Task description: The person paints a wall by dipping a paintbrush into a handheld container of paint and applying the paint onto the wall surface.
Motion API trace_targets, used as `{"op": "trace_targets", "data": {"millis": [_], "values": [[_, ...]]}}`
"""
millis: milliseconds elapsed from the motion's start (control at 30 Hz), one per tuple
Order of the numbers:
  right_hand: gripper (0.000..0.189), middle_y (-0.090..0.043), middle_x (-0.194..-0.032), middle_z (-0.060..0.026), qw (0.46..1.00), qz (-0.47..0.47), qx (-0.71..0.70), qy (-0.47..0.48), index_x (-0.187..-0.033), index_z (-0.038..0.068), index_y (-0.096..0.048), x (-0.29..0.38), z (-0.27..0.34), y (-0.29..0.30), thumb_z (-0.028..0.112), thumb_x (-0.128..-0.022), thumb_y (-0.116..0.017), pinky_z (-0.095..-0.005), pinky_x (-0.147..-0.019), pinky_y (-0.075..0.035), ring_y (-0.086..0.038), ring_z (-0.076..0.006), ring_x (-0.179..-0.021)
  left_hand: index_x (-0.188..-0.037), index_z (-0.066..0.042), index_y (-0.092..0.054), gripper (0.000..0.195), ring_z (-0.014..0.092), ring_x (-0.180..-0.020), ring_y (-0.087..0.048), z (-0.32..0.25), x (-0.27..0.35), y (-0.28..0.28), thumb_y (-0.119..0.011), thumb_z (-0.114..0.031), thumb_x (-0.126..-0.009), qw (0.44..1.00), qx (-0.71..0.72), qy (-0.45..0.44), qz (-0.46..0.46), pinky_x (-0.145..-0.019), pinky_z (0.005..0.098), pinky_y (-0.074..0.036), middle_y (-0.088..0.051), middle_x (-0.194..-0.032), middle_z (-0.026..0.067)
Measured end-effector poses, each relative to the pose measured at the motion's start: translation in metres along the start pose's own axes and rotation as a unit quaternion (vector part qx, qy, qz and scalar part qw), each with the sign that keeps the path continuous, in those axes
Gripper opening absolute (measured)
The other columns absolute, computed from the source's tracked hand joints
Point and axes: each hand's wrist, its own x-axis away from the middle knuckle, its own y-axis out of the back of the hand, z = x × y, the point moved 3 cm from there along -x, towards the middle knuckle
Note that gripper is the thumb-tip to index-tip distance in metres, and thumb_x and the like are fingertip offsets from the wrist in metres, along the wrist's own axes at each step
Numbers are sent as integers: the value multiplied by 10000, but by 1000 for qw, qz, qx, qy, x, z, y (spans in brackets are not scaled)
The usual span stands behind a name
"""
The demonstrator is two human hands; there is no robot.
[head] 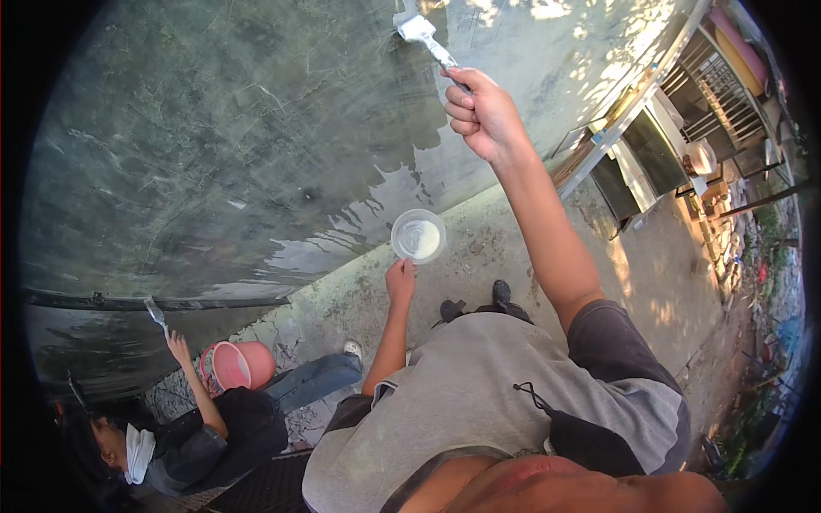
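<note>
My right hand [480, 115] is raised and closed around the handle of a paintbrush [431, 42], whose bristles and ferrule are smeared white. The brush head is at the surface of a grey-green wall [211, 128], by the border between a dark, wet-looking area and a paler one. Lower down, my left hand [401, 282] grips the near rim of a round clear plastic tub [418, 236] with some whitish liquid inside. Drip marks run along the lower part of the dark area, above the wall's foot.
At the left, a co-worker [218, 436] holds another brush [155, 312] at the wall beside a pink bucket [253, 364]. Broken rubble [276, 333] edges the concrete floor [616, 276]. Metal furniture [648, 154] and stacked bricks [718, 192] stand at the right.
</note>
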Motion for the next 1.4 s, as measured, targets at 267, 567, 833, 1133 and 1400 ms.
{"op": "trace_targets", "data": {"millis": [267, 567, 833, 1133, 1400], "values": [[160, -444, -608, 35, 963, 228, -3, 143, -1058, 120, -555, 11, 116, -78, 268, -1044, -497, -272, -387, -284, -384, -107, -461, -878, 54, -686, 312, 242, -757, -710, 15, 13, 12, -536, -206, -965, 1000, 25, 16, 0, -732, 349, -520, -732, -811, 164], [244, -289, -596, 94, 999, 14, 48, 20, -1201, 142, -590, -17, -6, 19, 311, -1041, -521, -204, -395, -144, -211, -17, -462, -866, 54, -689, 299, 236, -753, -712, 7, 26, 18, -540, -189, -957, 1000, 17, -7, -14, -731, 347, -522, -732, -801, 166], [169, -297, -576, 79, 945, -245, 8, -216, -1062, 96, -521, 24, -215, 224, 251, -1017, -469, -239, -368, -144, -220, -53, -429, -866, 40, -702, 300, 227, -736, -700, 32, 42, 27, -537, -193, -959, 1000, 25, 15, -6, -721, 345, -516, -726, -777, 150], [189, -344, -596, 66, 991, -38, 131, 2, -1083, 65, -509, -11, 0, 24, 235, -1032, -443, -239, -401, -169, -241, -43, -447, -858, 31, -704, 313, 247, -726, -695, 21, 39, 30, -542, -216, -962, 999, 15, 15, -27, -710, 355, -508, -717, -777, 160], [241, -295, -566, 88, 923, 110, 229, 289, -1108, 41, -556, 33, 197, -141, 238, -1063, -425, -223, -394, -173, -217, -48, -453, -853, 31, -706, 320, 275, -751, -706, 20, 38, 15, -541, -224, -954, 1000, 1, -6, -8, -738, 374, -519, -726, -789, 163]]}}
